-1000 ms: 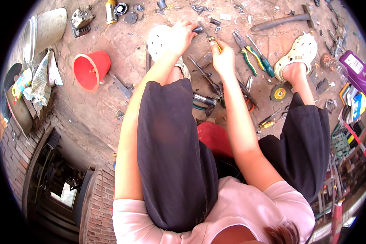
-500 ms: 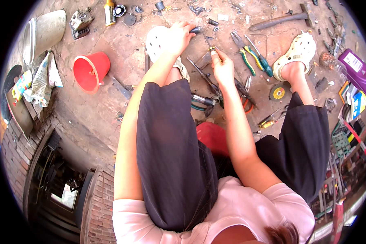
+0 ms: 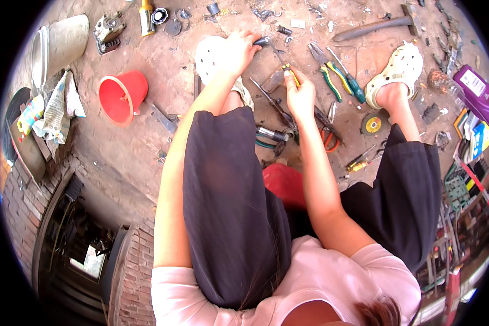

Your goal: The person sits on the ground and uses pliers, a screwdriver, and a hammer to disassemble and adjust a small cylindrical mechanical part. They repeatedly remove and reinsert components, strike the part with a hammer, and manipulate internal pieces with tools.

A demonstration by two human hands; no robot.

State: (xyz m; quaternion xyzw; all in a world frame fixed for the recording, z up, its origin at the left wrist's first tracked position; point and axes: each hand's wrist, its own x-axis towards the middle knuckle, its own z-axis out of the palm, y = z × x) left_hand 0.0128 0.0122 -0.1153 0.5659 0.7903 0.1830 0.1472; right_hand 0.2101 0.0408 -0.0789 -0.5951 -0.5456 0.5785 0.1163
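Beside the pale clog on my left foot, my left hand (image 3: 241, 51) grips a small dark cylindrical part (image 3: 262, 41) that sticks out past the fingertips. My right hand (image 3: 300, 91) is closed around a screwdriver (image 3: 294, 77) with a yellow and black handle. Its thin shaft slants up and left to the dark part, and the tip appears to meet it; the exact contact is too small to tell. Green-and-yellow pliers (image 3: 331, 76) lie on the ground right of my right hand, beside another screwdriver (image 3: 355, 87) with a dark green handle.
A wooden-handled hammer (image 3: 375, 28) lies at the far right, and a red bucket (image 3: 111, 100) tips over at the left. Near my right foot are a grinding disc (image 3: 372, 125) and a purple jug (image 3: 477, 95). Metal scraps and tools are strewn between my feet.
My right hand has shifted slightly down and right, showing more of the screwdriver's yellow handle. The left hand stays in place with the dark part.
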